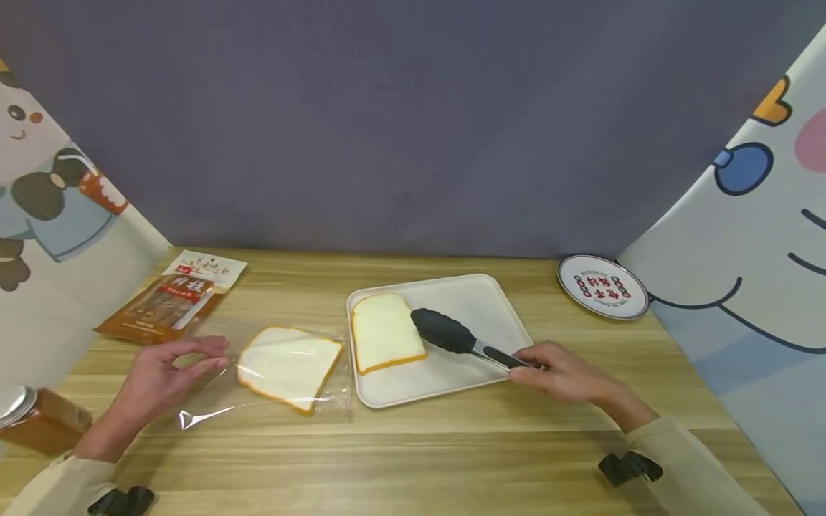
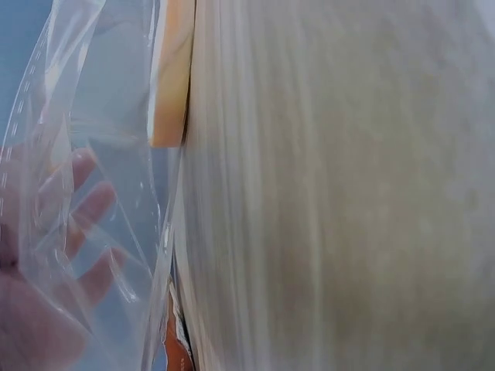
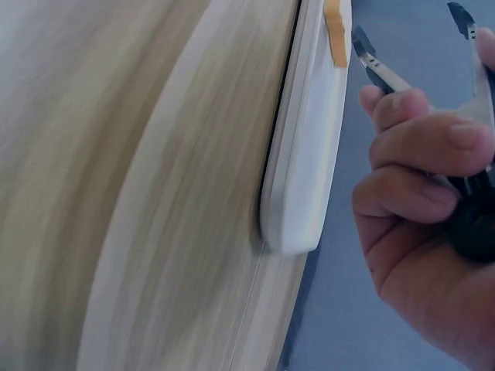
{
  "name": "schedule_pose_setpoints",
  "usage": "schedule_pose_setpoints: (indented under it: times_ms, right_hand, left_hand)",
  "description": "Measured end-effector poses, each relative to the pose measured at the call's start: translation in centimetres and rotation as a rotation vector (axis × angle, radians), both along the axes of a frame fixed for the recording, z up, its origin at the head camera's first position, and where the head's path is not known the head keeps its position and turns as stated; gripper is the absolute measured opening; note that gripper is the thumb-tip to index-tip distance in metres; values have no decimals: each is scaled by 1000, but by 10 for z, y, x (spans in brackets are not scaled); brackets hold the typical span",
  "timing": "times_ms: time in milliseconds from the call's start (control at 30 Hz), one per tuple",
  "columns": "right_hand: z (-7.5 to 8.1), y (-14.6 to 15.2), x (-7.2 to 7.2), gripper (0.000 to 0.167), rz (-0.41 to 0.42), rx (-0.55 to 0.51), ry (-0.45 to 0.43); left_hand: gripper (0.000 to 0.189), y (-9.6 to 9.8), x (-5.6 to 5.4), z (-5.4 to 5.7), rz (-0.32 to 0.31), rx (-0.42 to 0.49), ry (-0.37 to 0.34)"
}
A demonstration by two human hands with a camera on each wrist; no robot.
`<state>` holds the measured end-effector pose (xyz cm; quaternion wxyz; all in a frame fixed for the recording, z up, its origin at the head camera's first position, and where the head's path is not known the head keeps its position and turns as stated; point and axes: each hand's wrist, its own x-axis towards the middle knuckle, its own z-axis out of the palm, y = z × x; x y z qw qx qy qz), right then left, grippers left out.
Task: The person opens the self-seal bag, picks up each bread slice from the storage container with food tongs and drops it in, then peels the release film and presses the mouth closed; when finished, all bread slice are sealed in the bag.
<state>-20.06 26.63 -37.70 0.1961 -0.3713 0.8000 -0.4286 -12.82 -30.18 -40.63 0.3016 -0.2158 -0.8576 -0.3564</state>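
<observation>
My left hand [image 1: 169,374] holds the left edge of a clear plastic bag [image 1: 332,396] between thumb and fingers. Inside the bag lies a bread slice [image 1: 290,365] with an orange crust. The left wrist view shows the raised film [image 2: 128,116] across the fingers. My right hand [image 1: 560,373] grips the handle of black-tipped tongs [image 1: 445,331]; in the right wrist view the two tong arms stand spread apart. The tong tips are above a white tray [image 1: 445,380], beside a second bread slice [image 1: 386,333] lying in its left part.
A brown food packet [image 1: 168,301] lies at the back left. At the left edge is a brown jar [image 1: 48,423] with a silver lid. A small printed plate [image 1: 603,287] leans or lies at the back right. A grey panel [image 1: 400,143] closes the table's far side.
</observation>
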Motion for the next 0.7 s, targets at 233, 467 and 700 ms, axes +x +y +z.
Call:
schedule_pose_setpoints:
  times_ms: [233, 467, 700]
  right_hand:
    - [-3, 14, 5, 19, 38, 15, -101]
    - [-2, 13, 8, 20, 21, 69, -75]
    - [10, 14, 8, 24, 47, 38, -193]
  left_hand:
    - [35, 1, -1, 1, -12, -1, 4]
    - [35, 1, -2, 0, -8, -3, -9]
    - [35, 3, -1, 2, -11, -3, -2]
